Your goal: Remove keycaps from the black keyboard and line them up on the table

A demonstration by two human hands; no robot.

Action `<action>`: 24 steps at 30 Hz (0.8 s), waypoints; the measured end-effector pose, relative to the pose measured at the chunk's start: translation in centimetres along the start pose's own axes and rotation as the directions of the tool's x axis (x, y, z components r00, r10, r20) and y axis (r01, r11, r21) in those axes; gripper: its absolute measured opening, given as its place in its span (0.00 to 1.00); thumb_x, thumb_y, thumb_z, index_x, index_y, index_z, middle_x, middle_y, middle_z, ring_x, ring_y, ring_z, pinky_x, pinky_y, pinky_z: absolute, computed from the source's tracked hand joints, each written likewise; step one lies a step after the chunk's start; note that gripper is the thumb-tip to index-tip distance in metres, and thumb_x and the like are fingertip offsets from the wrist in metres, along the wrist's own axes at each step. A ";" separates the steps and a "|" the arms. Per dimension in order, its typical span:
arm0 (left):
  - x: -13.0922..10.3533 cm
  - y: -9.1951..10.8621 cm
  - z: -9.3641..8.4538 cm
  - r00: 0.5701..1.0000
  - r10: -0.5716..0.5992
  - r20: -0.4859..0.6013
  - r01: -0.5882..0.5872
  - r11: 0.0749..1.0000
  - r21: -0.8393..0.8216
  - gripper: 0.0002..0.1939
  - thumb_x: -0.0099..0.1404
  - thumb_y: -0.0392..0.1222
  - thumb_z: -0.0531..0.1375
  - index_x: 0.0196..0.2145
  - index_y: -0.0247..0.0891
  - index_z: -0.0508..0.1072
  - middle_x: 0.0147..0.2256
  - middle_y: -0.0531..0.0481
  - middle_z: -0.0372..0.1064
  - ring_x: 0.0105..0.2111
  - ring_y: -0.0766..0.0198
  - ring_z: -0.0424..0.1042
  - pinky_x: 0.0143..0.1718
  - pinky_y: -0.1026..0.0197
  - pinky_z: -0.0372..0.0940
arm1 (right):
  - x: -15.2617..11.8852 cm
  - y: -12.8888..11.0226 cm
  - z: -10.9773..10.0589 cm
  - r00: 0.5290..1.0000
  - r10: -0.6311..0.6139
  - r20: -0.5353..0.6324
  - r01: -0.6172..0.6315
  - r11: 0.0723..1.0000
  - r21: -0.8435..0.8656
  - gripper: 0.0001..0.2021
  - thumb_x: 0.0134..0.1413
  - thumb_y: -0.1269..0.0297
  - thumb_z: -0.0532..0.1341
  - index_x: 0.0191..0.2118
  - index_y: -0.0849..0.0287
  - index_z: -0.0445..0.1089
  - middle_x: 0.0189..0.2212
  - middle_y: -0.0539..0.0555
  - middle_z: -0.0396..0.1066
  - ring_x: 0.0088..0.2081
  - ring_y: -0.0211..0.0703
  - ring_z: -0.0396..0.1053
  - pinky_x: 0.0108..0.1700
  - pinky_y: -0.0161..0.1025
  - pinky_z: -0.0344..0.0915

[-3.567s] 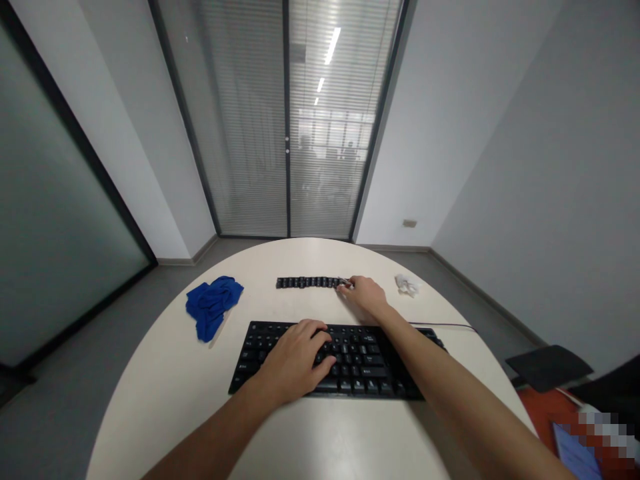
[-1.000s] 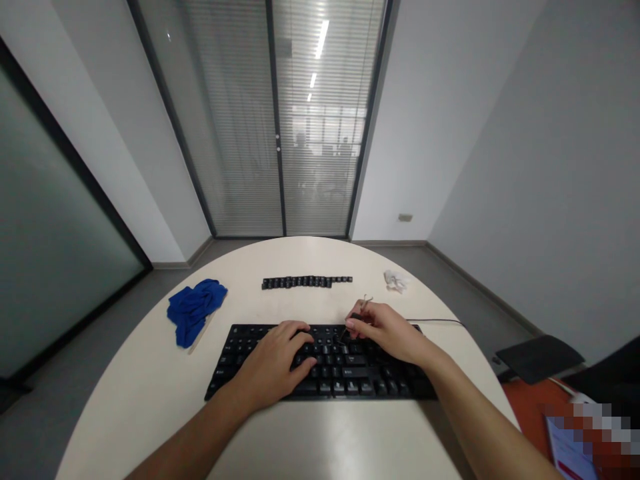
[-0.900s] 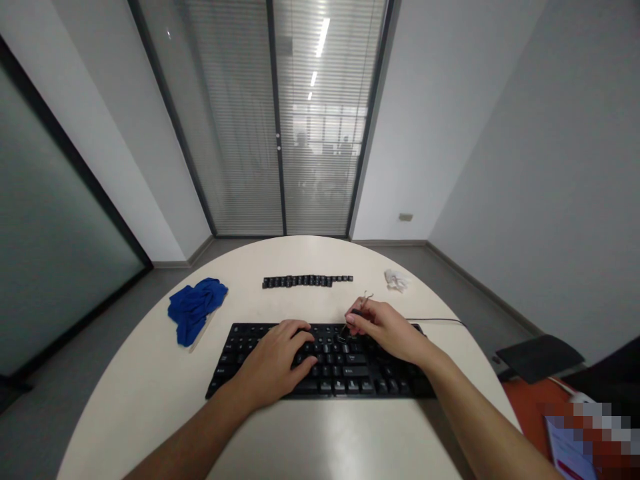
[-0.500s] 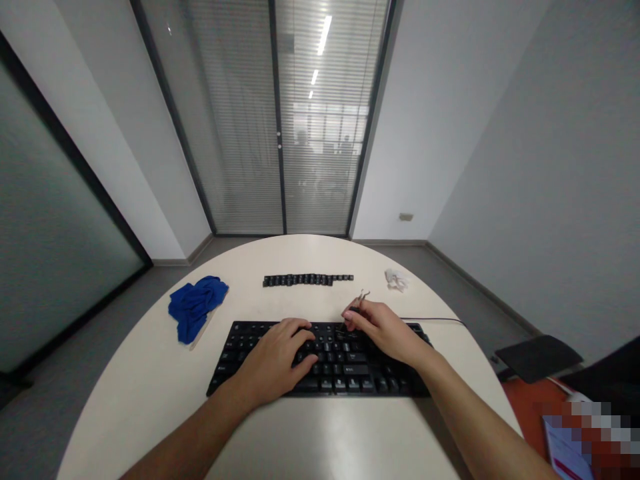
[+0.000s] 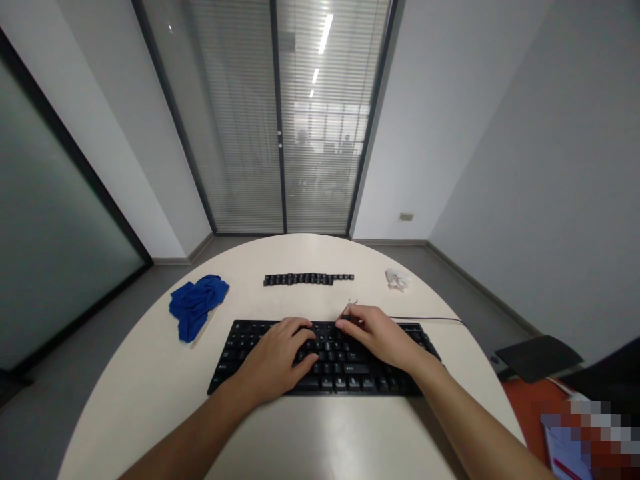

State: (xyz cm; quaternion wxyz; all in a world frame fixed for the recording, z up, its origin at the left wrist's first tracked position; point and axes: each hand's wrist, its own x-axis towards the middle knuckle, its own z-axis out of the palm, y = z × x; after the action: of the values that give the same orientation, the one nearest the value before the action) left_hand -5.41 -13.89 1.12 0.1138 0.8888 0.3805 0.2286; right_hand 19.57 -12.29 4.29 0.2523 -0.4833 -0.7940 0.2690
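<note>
A black keyboard (image 5: 355, 368) lies on the table in front of me. My left hand (image 5: 280, 357) rests over its left-middle part, palm down with the fingers apart, and holds nothing. Over the upper right-middle keys, my right hand (image 5: 377, 333) is pinched around a wire keycap puller (image 5: 353, 303). Its thin wire ends stick up past my fingers; the rest is hidden in the grip. Beyond the keyboard, loose black keycaps (image 5: 299, 279) stand lined up in two rows.
A crumpled blue cloth (image 5: 197, 303) lies at the left of the round table (image 5: 320, 440), and a crumpled white tissue (image 5: 397, 279) at the back right. The keyboard's cable (image 5: 425, 319) runs off to the right edge. A dark chair part (image 5: 540, 358) stands beyond that edge.
My right hand, with the keycap puller, has come down and slightly left, closer to the keys. The puller's wire ends sit lower and tilt further. My left hand has stayed put.
</note>
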 end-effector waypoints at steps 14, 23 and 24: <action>-0.1 0.1 0.0 1.000 0.006 -0.009 -0.006 1.000 -0.008 0.11 0.66 0.39 0.61 0.47 0.41 0.71 0.51 0.45 0.67 0.52 0.53 0.66 0.55 0.47 0.64 | 0.4 0.8 0.2 0.997 0.081 -0.012 -0.081 0.996 0.035 0.18 0.66 0.50 0.54 0.34 0.57 0.73 0.33 0.53 0.79 0.37 0.48 0.74 0.42 0.40 0.63; -0.1 0.0 0.1 1.000 0.003 -0.011 -0.004 1.000 -0.009 0.12 0.66 0.39 0.61 0.47 0.40 0.71 0.51 0.45 0.67 0.53 0.53 0.66 0.56 0.47 0.63 | 1.2 3.1 0.9 0.985 0.166 -0.057 -0.150 0.964 0.220 0.20 0.65 0.48 0.53 0.34 0.60 0.72 0.32 0.55 0.79 0.34 0.47 0.75 0.39 0.40 0.65; -0.1 0.0 0.2 1.000 0.002 -0.017 -0.002 1.000 -0.012 0.11 0.66 0.39 0.61 0.47 0.41 0.71 0.51 0.46 0.68 0.52 0.53 0.66 0.55 0.47 0.64 | 1.2 3.0 1.0 0.985 0.165 -0.058 -0.148 0.961 0.232 0.20 0.65 0.48 0.54 0.34 0.60 0.72 0.32 0.55 0.79 0.34 0.47 0.75 0.39 0.40 0.65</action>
State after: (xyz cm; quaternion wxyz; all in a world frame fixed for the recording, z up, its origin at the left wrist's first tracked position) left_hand -5.37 -13.98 0.93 0.1155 0.8865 0.3792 0.2387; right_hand 20.38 -10.21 1.72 0.3143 -0.5226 -0.7070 0.3582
